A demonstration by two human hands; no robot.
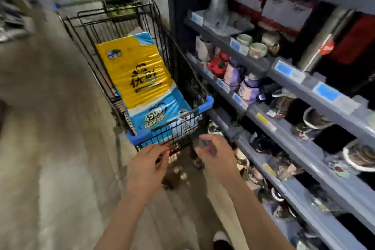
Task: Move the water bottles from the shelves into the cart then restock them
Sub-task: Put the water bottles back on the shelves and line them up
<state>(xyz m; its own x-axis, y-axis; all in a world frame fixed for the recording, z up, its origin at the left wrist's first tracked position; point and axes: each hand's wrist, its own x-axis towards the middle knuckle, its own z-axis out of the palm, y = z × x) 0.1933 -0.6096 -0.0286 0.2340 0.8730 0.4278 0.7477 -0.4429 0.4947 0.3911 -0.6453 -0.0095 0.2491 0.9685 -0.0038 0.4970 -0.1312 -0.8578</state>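
Wire-mesh cart holds glossy yellow-blue plastic pack.

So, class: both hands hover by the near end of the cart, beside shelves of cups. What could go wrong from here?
1. The cart stands close to the shelves; pushing it could knock the cups.
2. The large yellow-and-blue pack fills much of the basket, leaving little room for bottles.
3. Neither the left hand nor the right hand grips anything yet.

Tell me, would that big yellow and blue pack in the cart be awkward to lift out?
Probably bulky: the pack fills most of the cart. Its shiny, wrinkled wrap looks soft and possibly slippery. Weight can't be judged.
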